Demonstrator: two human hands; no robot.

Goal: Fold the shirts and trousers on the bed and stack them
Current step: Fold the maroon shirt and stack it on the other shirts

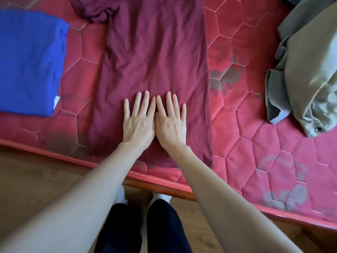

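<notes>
The maroon shirt lies spread flat on the bed, directly under both hands and running away from them: its long axis goes from the hem at the near bed edge, just behind the wrists, up to the shoulders far beyond the fingertips. One sleeve is bunched at the far left corner; the right side of the shirt shows a straight edge, so it may already be folded in there, though I cannot be sure.

To the left of the left hand, well apart, sits a folded blue garment, which looks like the start of the stack. To the right of the right hand, also well apart, lies a crumpled olive garment, not yet folded.

The left hand and right hand rest side by side on the lower middle of the shirt, palms down, fingers straight and slightly spread, gripping nothing. Their inner edges touch. Both are equally near the cloth, and this reads as smoothing before a fold.

The coming move likely turns on that long axis: the hem lies nearest the hands, so folding it away toward the shoulders is the short reach. Bare bed shows on both sides of the shirt, giving room to fold sideways. The near bed edge is close behind the hem, so cloth could slip off toward the floor.
</notes>
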